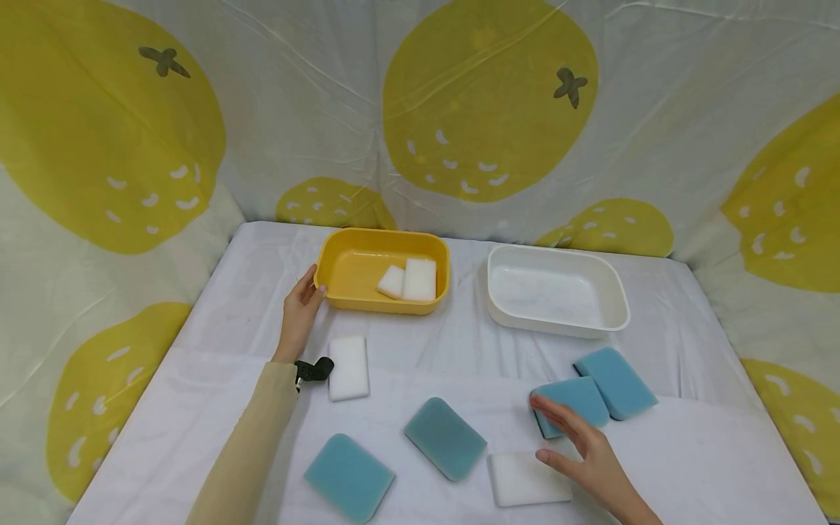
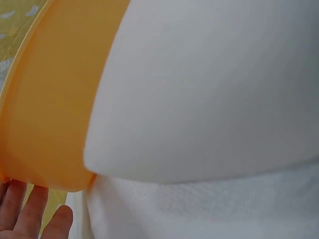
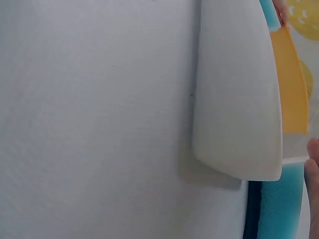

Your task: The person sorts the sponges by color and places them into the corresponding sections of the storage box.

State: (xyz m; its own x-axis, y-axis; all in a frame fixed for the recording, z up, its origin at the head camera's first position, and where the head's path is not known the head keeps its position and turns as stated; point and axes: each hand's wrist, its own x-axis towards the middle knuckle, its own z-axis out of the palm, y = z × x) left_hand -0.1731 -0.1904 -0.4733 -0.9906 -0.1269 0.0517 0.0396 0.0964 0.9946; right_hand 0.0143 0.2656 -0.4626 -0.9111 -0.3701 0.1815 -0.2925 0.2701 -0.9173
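My left hand (image 1: pixel 300 310) touches the left end of a yellow basin (image 1: pixel 341 295), its fingers and thumb along the outside wall. Two white sponges (image 1: pixel 420 280) lie inside, at the right end. Another white sponge (image 1: pixel 349 368) is on the table beside that wrist; a large white surface fills much of the left wrist view. Spread in the air, my right hand (image 1: pixel 593 459) holds nothing. It hovers over a white sponge (image 1: pixel 521 481) and partly covers a blue sponge (image 1: pixel 580 401) with a dark underside. A second blue sponge (image 1: pixel 620 383) adjoins that one.
A white basin (image 1: pixel 558 292) stands to the right of the yellow one. Two more blue sponges, one at centre (image 1: pixel 446 439) and one nearer the front left (image 1: pixel 350 477), lie on the white cloth (image 1: pixel 420 364). Lemon-print cloth (image 1: pixel 488 95) hangs behind the table.
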